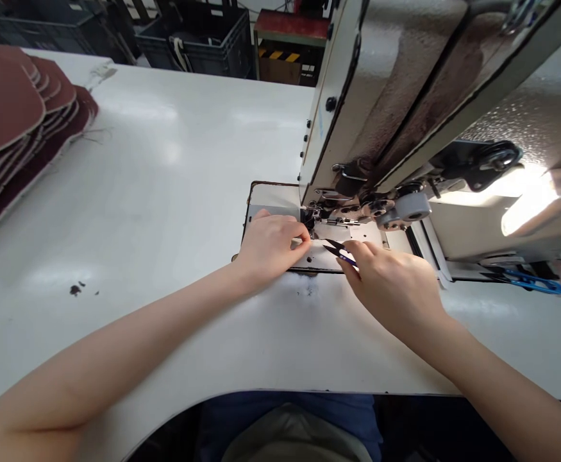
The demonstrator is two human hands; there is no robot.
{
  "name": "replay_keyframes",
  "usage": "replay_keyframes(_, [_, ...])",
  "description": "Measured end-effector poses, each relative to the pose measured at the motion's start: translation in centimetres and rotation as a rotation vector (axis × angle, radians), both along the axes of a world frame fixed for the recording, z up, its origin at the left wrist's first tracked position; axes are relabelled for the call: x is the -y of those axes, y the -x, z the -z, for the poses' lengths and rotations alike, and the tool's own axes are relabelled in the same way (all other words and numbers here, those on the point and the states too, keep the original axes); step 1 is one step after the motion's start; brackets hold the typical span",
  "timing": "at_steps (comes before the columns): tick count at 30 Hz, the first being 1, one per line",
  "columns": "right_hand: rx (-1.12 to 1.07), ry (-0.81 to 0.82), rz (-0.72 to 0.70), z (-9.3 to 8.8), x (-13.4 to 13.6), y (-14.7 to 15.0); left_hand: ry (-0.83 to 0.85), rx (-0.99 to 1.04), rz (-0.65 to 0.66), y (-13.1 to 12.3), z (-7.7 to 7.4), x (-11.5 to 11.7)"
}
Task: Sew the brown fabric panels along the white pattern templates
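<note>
In front of me is an industrial sewing machine (390, 96), its needle and presser-foot area (316, 215) low over a metal bed plate (275, 194). My left hand (275, 247) is just left of and below the presser foot, thumb and forefinger pinched together; whatever is between them is too small to make out. My right hand (395, 276) grips a pair of thread snips (340, 250). The snips' dark blades are apart and point left, close to my left fingertips, above the bed plate.
Reddish-brown fabric panels (6, 109) lie stacked at the left of the white table (140, 192). Blue-handled scissors (530, 280) rest at the right under the machine arm, near a bright lamp (530, 202). Grey crates (198, 42) stand beyond the far table edge.
</note>
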State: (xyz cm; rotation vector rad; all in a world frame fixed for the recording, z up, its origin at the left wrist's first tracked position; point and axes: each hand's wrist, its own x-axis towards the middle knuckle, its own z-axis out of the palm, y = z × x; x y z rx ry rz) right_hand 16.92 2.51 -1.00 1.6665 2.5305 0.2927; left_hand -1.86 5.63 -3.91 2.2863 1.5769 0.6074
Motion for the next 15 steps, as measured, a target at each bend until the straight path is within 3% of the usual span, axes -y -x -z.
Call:
replay_keyframes(4, [0.014, 0.119, 0.043, -0.2, -0.6, 1.8, -0.005, 0.016, 0.016, 0.0, 0.2, 0.1])
replay_keyframes(8, [-0.007, 0.114, 0.02, 0.2, -1.0, 2.2, -0.003, 0.024, 0.014, 0.1, 0.1, 0.1])
replay_keyframes(15, [-0.135, -0.132, 0.041, 1.5, -0.5, -2.8, 0.067, 0.054, -0.027, 0.4, -0.3, -0.2])
